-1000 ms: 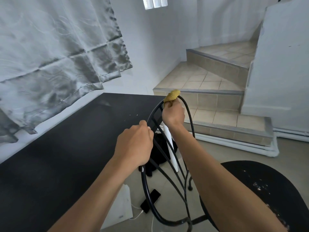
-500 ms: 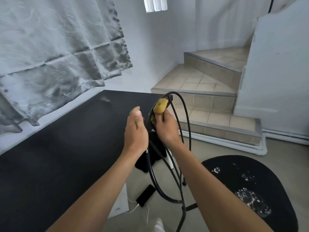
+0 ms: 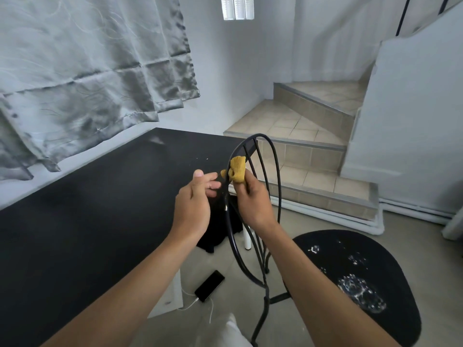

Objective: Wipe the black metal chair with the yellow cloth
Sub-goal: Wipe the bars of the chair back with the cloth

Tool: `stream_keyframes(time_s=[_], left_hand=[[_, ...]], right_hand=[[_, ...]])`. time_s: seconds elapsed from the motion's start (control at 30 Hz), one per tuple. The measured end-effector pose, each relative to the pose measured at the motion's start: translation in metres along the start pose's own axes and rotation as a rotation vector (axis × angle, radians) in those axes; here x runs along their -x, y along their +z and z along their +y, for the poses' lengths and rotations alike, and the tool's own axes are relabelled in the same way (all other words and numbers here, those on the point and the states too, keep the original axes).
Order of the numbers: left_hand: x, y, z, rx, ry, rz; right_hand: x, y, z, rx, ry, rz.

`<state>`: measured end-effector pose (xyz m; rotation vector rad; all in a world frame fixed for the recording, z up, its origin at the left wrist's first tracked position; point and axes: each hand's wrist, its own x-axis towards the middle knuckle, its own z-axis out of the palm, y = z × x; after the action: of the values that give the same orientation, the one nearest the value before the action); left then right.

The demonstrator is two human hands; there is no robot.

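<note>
- Currently the right grip point(image 3: 253, 199) is clamped on the yellow cloth point(image 3: 237, 169), pressed to the back rail of the black metal chair point(image 3: 325, 271).
- Beside the rail, the left grip point(image 3: 193, 206) is apart, fingers slack.
- Risk: unbraced, the chair may tip and the cloth slip off.

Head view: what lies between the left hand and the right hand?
In the head view a back bar of the black metal chair runs between the left hand and the right hand gripping the yellow cloth.

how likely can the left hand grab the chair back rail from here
Probably yes: the left hand is open beside the chair back rail, nothing between them; the right hand holds the yellow cloth higher up.
</note>
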<state>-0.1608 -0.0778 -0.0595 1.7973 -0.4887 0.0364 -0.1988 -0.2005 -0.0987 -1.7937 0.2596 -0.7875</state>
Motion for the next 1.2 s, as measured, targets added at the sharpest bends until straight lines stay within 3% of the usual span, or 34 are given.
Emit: stream_keyframes(time_s=[0.23,0.57,0.77,0.87,1.07,1.2], left_hand=[[0.022,-0.026,-0.004,-0.018,-0.038,-0.243],[0.031,-0.021,-0.010,0.080,-0.065,-0.306],[0.039,-0.023,-0.014,0.068,-0.056,-0.360],[0.042,-0.028,-0.023,0.048,-0.056,-0.349],[0.040,-0.041,-0.036,0.116,-0.105,-0.278],[0.040,-0.048,-0.046,0.151,-0.171,-0.245]], right_hand=[[0.028,-0.007,-0.009,0.037,-0.037,-0.045],[0.087,-0.016,-0.026,-0.053,-0.019,-0.064],[0.133,-0.007,-0.023,-0.153,0.015,0.013],[0.139,-0.002,-0.018,0.025,-0.132,0.019],[0.124,-0.009,-0.014,0.585,-0.360,-0.204],[0.102,-0.002,-0.025,0.749,-0.413,-0.227]])
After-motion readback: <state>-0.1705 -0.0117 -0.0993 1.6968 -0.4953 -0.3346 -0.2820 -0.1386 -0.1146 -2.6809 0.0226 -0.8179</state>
